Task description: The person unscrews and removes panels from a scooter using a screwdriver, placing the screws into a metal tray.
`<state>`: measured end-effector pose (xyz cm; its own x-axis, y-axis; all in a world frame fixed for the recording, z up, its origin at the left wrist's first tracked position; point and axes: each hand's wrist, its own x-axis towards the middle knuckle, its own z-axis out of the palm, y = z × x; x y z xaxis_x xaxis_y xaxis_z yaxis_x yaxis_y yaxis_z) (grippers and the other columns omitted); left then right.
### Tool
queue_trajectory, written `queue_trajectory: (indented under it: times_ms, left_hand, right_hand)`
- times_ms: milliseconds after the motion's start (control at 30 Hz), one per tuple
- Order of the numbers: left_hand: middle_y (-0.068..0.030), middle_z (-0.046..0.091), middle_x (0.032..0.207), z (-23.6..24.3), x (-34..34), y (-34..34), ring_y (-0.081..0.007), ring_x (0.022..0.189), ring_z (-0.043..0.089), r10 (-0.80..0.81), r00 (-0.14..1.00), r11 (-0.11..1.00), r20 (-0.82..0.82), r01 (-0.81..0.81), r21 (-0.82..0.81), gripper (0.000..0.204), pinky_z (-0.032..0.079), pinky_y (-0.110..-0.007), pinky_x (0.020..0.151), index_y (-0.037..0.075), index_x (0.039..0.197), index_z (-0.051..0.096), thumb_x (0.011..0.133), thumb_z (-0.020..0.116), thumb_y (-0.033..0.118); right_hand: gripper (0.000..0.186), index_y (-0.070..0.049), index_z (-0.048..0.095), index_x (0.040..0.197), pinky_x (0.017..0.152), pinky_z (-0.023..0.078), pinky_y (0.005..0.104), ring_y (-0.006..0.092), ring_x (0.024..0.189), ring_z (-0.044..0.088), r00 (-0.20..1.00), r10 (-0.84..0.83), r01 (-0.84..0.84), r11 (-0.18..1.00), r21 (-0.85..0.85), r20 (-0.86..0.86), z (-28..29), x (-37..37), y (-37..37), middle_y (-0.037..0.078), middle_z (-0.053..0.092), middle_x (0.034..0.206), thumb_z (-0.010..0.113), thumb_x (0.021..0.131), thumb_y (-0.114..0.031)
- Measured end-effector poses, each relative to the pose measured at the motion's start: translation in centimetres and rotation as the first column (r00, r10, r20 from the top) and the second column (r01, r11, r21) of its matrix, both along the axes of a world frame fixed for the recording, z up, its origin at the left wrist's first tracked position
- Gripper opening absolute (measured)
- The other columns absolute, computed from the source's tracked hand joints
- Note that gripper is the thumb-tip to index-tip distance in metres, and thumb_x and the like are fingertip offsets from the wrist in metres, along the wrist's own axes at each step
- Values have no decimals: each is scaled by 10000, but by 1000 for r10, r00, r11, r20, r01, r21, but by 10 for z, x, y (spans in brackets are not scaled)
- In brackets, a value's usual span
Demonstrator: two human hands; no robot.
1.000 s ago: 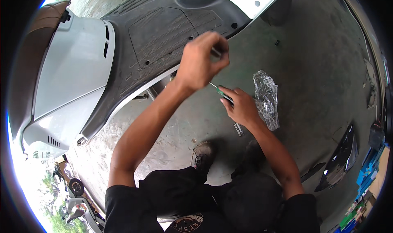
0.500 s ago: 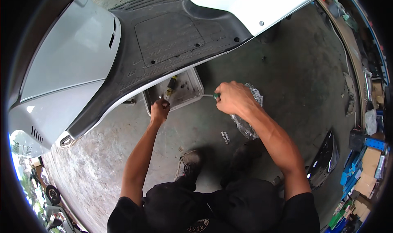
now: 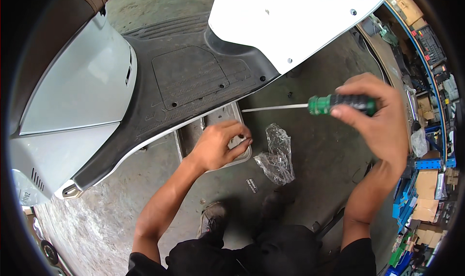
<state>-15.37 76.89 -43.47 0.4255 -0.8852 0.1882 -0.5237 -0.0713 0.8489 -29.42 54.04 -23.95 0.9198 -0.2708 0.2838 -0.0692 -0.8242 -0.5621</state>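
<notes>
My right hand (image 3: 385, 123) grips a screwdriver (image 3: 320, 105) by its green and black handle. The long shaft points left, its tip beside the scooter's lower edge. My left hand (image 3: 218, 142) is above a shallow rectangular tray (image 3: 248, 155), thumb and forefinger curled toward each other. Whatever may be between those fingertips is too small to make out. Part of the tray lies under the scooter's black footboard (image 3: 193, 77), and my left hand covers more of it. Screw holes dot the footboard and the white front panel (image 3: 300, 19).
A crumpled clear plastic bag (image 3: 280, 157) lies on the floor right of the tray. Near my shoe (image 3: 212, 218) is a small printed label (image 3: 252, 186). Shelving with boxes, blue bins and parts (image 3: 428, 193) lines the right side. The scooter's pale side panel (image 3: 77, 82) fills the left.
My right hand has risen and moved right with the screwdriver, showing its handle and shaft. My left hand has moved right across the tray. The view has shifted slightly.
</notes>
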Motion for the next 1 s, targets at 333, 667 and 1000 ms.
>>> queue_trajectory:
  times_ms: [333,667,1000]
  left_hand:
    - [-116,606,1276,16,83,-108,-214,1207,533,-145,952,988,-268,123,-97,517,397,-369,1053,28,1372,500,860,554,-9]
    - [-167,639,1188,5,85,-109,-258,1140,591,-40,999,999,-12,39,-12,579,405,-356,1037,-13,1271,581,722,423,-107]
    - [-225,641,1136,4,82,-112,-383,1054,589,18,990,1000,143,-17,-14,542,463,-414,939,-38,1215,606,686,491,-61]
  right_hand:
    - [253,-1,581,1136,684,441,192,69,767,547,673,-21,-293,911,291,740,19,114,-16,13,601,865,649,951,-161]
    - [123,-13,596,1044,591,383,178,29,673,470,690,-45,-423,785,453,722,-22,141,-34,-26,548,773,627,954,-92]
    - [99,-11,608,1017,522,320,196,15,601,407,748,-53,-317,847,427,661,-38,145,-35,-53,499,684,632,945,-76]
